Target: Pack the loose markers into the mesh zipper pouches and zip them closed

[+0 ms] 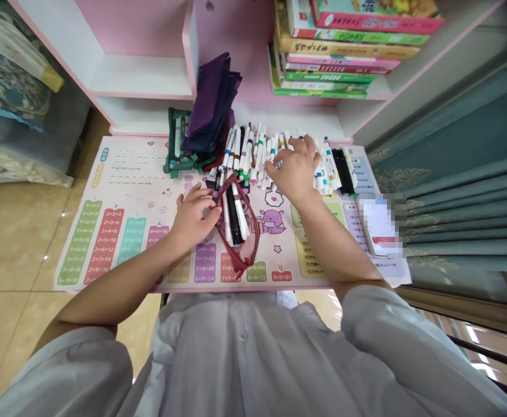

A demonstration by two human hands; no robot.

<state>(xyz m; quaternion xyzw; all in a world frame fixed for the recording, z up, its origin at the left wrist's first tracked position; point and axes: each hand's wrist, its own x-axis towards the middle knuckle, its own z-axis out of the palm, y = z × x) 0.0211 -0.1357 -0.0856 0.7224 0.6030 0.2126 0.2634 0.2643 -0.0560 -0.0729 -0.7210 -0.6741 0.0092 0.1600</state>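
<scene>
A dark red mesh pencil pouch (243, 255) lies open in the middle of the pink desk (131, 191), with a few markers inside it. My left hand (196, 215) holds the pouch's left rim, fingers curled on it. My right hand (294, 167) rests over a long row of loose markers (253, 152) at the back of the desk, its fingers bent down onto them; whether it grips one is hidden. More markers (338, 168) lie to the right of that hand.
A stack of purple pouches (212, 104) and a green pouch (175, 142) lean at the back. Books (335, 52) are stacked on the pink shelf above. A card or paper (381, 226) lies at the desk's right edge, beside teal curtains (466, 174).
</scene>
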